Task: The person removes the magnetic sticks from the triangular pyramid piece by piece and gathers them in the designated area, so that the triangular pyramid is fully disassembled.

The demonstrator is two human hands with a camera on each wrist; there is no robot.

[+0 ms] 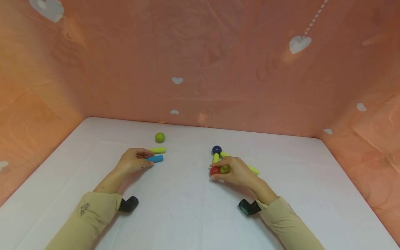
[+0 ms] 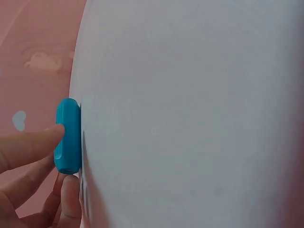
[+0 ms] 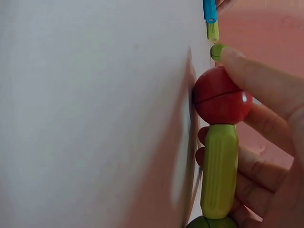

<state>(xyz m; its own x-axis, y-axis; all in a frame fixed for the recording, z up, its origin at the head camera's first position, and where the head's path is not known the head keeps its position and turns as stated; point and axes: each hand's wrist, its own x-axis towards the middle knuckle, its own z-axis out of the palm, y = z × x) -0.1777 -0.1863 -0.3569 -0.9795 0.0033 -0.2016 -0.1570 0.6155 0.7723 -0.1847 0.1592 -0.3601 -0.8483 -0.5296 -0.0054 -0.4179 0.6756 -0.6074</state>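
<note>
My left hand pinches a short blue rod between thumb and fingers, low over the table. Just behind the blue rod lies a yellow-green rod. Thumb and fingers of my right hand hold a red ball. From that ball a yellow-green rod runs to a green ball, cut off by the right wrist view's lower edge. Another yellow-green rod links the red ball to a dark blue ball. My right hand partly hides this joined shape.
A loose green ball sits beyond my left hand. The white table ends at an orange cloth with hearts, which rises at the back and sides. Black wrist cameras stick out from both sleeves.
</note>
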